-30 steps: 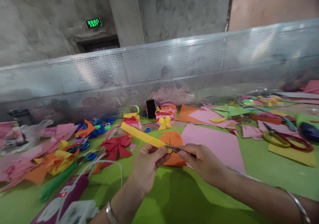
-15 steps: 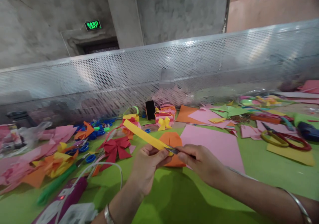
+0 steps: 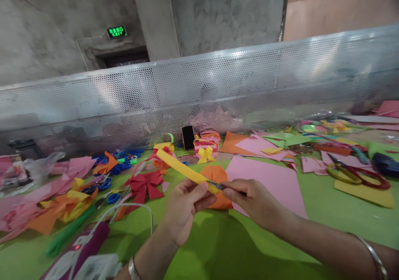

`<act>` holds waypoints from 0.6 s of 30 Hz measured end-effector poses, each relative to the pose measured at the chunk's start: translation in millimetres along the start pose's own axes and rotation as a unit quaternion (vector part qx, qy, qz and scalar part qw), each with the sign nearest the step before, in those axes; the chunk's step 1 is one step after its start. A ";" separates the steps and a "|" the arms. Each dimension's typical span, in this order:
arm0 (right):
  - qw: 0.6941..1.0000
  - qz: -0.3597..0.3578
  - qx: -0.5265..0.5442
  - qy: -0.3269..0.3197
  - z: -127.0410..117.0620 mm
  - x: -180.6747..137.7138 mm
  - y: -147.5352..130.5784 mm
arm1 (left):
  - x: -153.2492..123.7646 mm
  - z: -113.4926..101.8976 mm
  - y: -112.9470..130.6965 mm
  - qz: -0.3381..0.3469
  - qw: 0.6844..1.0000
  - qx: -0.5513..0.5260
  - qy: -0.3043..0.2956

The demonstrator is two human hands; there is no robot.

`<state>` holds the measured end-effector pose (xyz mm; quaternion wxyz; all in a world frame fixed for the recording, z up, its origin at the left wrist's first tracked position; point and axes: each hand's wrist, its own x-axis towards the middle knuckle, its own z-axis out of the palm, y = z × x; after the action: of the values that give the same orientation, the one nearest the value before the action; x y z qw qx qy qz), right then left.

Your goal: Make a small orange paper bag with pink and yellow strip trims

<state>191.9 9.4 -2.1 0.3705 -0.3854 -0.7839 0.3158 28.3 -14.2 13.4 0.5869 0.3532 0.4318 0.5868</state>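
Note:
My left hand (image 3: 183, 207) pinches the near end of a long yellow paper strip (image 3: 182, 168) that slants up and to the left over the green table (image 3: 218, 246). My right hand (image 3: 254, 201) is closed on a small metal tool (image 3: 218, 185), likely small scissors, whose tip meets the strip's near end. Just behind the two hands lies a folded orange paper piece (image 3: 215, 174) at the edge of a large pink sheet (image 3: 264, 180). A red paper bow (image 3: 143, 184) lies to the left of my left hand.
A perforated metal screen (image 3: 218, 89) closes off the table's far side. Paper bows, scraps and blue rings litter the left; a purple device (image 3: 77, 251) with a white cable sits near left. A phone (image 3: 188, 137), small gift boxes (image 3: 207, 143) and yellow-and-red scissors (image 3: 358, 174) lie beyond.
Both hands stay almost in place. The yellow strip has tilted slightly and its far end has shifted a little to the right; the tool stays at its near end.

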 end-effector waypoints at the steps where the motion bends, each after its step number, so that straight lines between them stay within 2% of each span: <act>1: 1.000 0.003 0.000 -0.001 0.2 0.1 0.7 | 0.2 -0.4 0.6 0.006 1.000 -0.005 0.009; 7: 1.000 0.005 0.007 0.000 2.4 -0.5 2.7 | 2.7 -4.0 0.0 0.028 0.999 -0.001 0.037; 13: 1.000 -0.001 0.027 -0.002 3.9 -0.8 1.7 | 2.1 -4.1 -2.4 0.025 1.000 0.016 -0.002; 18: 0.999 0.001 0.039 -0.009 2.7 -0.7 1.7 | 2.4 -4.9 -2.6 0.026 0.999 0.020 -0.012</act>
<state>190.6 9.1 -5.0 0.3779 -0.3686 -0.7740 0.3497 24.6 -12.5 8.9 0.5690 0.3832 0.4272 0.5890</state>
